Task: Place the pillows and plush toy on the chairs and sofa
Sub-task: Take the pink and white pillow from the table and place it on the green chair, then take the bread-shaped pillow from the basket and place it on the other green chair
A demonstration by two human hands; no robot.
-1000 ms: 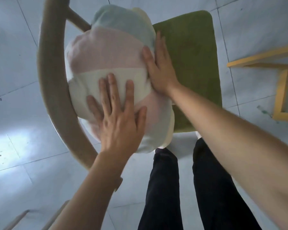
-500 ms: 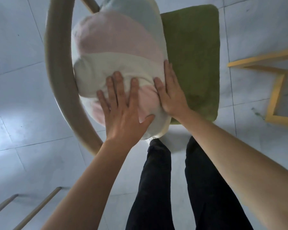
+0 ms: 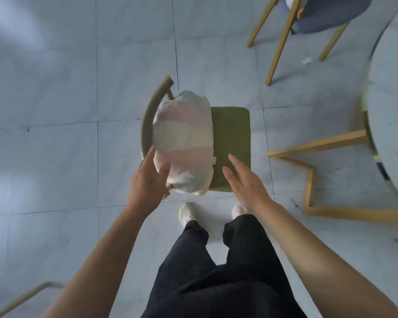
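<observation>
The floor (image 3: 55,157) lay bare all round you, with a round bench (image 3: 391,111) off to your right. Straight ahead stood the chair (image 3: 232,134), and the pillow (image 3: 182,143) leaned against its curved backrest (image 3: 147,120), long axis running away from you. Your left hand (image 3: 147,182) was nearer, fingers (image 3: 163,171) spread at the pillow's near corner, gripping nothing. Your right hand (image 3: 244,182) hovered open above the seat's front edge, beside the pillow, holding nothing.
</observation>
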